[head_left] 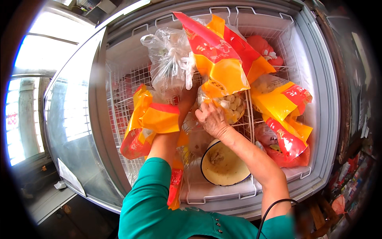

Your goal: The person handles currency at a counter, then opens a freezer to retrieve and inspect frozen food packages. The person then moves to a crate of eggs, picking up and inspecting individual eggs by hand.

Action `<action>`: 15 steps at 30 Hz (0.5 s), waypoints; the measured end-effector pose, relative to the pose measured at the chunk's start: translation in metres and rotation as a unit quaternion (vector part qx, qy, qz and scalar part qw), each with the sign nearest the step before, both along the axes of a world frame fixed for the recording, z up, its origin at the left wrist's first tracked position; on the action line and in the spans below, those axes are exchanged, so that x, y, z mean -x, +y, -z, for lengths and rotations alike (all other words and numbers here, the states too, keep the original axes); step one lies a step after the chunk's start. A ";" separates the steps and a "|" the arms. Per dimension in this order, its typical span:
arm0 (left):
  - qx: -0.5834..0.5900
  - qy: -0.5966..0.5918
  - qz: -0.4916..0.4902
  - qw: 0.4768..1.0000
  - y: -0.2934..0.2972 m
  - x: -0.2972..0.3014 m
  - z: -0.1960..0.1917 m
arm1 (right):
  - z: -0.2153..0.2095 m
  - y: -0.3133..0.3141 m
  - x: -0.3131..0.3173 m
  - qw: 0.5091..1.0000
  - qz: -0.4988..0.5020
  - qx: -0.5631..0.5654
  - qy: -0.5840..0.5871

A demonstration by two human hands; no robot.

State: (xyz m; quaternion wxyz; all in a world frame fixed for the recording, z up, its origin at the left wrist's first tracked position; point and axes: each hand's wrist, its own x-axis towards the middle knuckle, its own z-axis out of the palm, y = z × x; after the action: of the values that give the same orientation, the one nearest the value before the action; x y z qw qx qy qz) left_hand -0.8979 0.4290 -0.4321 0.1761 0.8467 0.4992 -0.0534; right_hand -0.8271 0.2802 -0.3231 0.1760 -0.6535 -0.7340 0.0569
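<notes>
My right hand [212, 118] has its fingers bent closed on the near edge of a red and yellow plastic bag [229, 79]. Pale, round, flattish pieces [235, 104] show through the bag's clear part. My left hand [190, 92] reaches in beside that bag, and its fingers are hidden among the plastic. A clear knotted plastic bag [165, 59] lies just beyond it. Across my left forearm hangs another red and yellow bag [159, 118]. Below my right wrist, a cream enamel bowl [229, 169] with a dark rim holds a small greyish-brown lump [216, 157].
All this lies inside an open chest freezer [318, 119] with white wire baskets [119, 105]. More red and yellow bags [284, 103] fill the right side, above a red plastic bag [288, 157]. A glass lid [75, 115] stands at the left. A dark cable [268, 211] crosses my right arm.
</notes>
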 end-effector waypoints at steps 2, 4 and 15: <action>-0.013 -0.009 -0.023 1.000 0.000 0.001 0.013 | 0.000 0.000 0.001 1.000 -0.004 -0.006 0.001; -0.027 -0.020 -0.047 0.998 -0.001 0.004 0.023 | 0.001 0.001 0.002 1.000 -0.008 0.000 -0.001; 0.272 -0.459 -0.135 0.835 -0.042 0.061 -0.039 | 0.002 -0.003 -0.004 0.999 -0.009 -0.032 0.021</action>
State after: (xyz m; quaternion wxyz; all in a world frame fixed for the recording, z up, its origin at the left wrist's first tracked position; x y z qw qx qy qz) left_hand -0.9589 0.3873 -0.3931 0.6136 0.6164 0.4358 0.2315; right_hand -0.8232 0.2770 -0.3253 0.2120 -0.6395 -0.7374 0.0489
